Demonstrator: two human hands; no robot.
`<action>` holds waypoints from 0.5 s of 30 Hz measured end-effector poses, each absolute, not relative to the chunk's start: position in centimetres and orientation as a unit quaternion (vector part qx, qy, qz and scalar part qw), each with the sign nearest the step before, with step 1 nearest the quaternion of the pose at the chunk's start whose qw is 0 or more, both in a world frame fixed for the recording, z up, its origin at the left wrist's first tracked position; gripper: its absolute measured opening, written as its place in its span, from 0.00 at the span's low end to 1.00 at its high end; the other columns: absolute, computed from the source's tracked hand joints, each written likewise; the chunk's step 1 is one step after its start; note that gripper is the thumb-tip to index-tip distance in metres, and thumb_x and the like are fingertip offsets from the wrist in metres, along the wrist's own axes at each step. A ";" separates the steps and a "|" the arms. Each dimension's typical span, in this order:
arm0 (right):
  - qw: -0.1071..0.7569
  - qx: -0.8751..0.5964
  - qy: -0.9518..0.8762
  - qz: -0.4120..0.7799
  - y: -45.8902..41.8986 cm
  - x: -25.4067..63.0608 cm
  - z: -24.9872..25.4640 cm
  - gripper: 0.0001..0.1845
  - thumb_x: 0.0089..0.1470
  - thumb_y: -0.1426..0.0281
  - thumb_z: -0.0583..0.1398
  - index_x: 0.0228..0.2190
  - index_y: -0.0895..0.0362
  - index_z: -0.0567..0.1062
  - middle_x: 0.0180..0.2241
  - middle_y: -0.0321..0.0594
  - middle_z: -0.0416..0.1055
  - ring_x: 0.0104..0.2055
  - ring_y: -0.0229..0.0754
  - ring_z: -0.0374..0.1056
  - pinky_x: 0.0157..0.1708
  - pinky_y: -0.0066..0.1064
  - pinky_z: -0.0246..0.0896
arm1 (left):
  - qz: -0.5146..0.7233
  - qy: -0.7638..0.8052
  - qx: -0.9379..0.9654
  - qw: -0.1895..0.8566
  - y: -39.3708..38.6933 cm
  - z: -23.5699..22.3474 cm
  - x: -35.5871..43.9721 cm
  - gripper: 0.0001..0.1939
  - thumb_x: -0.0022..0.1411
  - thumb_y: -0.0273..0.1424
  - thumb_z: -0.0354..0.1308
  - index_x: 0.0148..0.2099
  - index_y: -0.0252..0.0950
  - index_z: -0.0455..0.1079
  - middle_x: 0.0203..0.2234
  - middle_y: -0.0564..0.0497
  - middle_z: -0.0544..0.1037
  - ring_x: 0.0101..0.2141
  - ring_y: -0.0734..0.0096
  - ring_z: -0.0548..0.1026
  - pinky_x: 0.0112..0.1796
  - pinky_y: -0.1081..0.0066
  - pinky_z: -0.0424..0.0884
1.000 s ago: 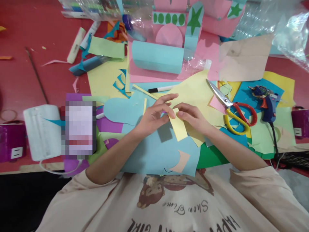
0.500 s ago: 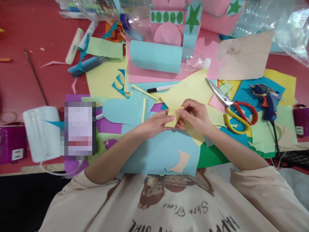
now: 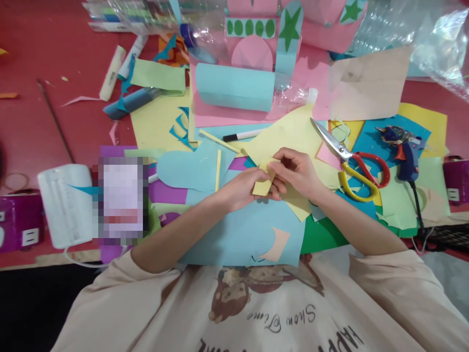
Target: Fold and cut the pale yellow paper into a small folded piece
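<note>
A small piece of yellow paper [image 3: 262, 187] is held between both hands above a light blue sheet [image 3: 227, 234]. My left hand [image 3: 246, 187] is closed on its left side, thumb on top. Across from it, my right hand [image 3: 296, 170] pinches the upper right corner with thumb and fingers; some of its fingers are hidden behind the paper. Under the right wrist a larger yellow paper scrap [image 3: 298, 203] lies on the pile. To the right rest scissors [image 3: 344, 155] with one red and one yellow handle.
A glue gun [image 3: 408, 161] lies at right on coloured sheets. A black-capped marker [image 3: 242, 135] and a light blue paper roll [image 3: 236, 87] lie ahead. A pixelated device [image 3: 122, 198] and a white box [image 3: 66, 205] are at left. Plastic bottles [image 3: 210, 39] stretch along the back.
The small yellow paper has tilted, its top leaning right and its lower end dropping slightly. Both hands keep hold of it. The whole view has shifted a little.
</note>
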State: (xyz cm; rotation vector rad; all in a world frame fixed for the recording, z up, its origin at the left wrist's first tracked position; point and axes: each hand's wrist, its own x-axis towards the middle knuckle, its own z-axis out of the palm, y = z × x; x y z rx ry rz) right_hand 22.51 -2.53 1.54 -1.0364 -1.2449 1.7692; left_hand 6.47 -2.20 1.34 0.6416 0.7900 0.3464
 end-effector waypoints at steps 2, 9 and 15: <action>0.360 -0.421 -0.488 0.674 -2.4 22.6 1.5 0.13 0.56 0.62 0.60 0.27 0.55 0.64 0.13 0.26 0.66 0.16 0.36 0.69 0.17 0.26 0.62 | 0.189 0.386 0.304 0.850 -2.4 1.3 6.9 0.11 0.55 0.26 0.47 0.25 0.32 0.68 0.20 0.52 0.72 0.21 0.81 0.66 0.29 0.76 0.66; 0.405 -0.465 -0.560 0.553 -2.1 22.8 1.1 0.11 0.57 0.65 0.58 0.25 0.57 0.67 0.18 0.27 0.60 0.18 0.28 0.58 0.21 0.24 0.55 | 0.244 0.365 0.311 0.843 -3.0 0.6 7.3 0.13 0.61 0.28 0.44 0.29 0.32 0.67 0.13 0.59 0.56 0.15 0.82 0.53 0.20 0.78 0.49; 0.389 -0.502 -0.650 0.418 -2.2 23.2 1.2 0.15 0.62 0.61 0.53 0.28 0.57 0.69 0.26 0.35 0.67 0.25 0.31 0.59 0.25 0.26 0.54 | 0.251 0.361 0.308 0.844 -3.1 0.6 7.2 0.17 0.64 0.32 0.45 0.26 0.32 0.67 0.10 0.60 0.52 0.12 0.84 0.48 0.17 0.78 0.46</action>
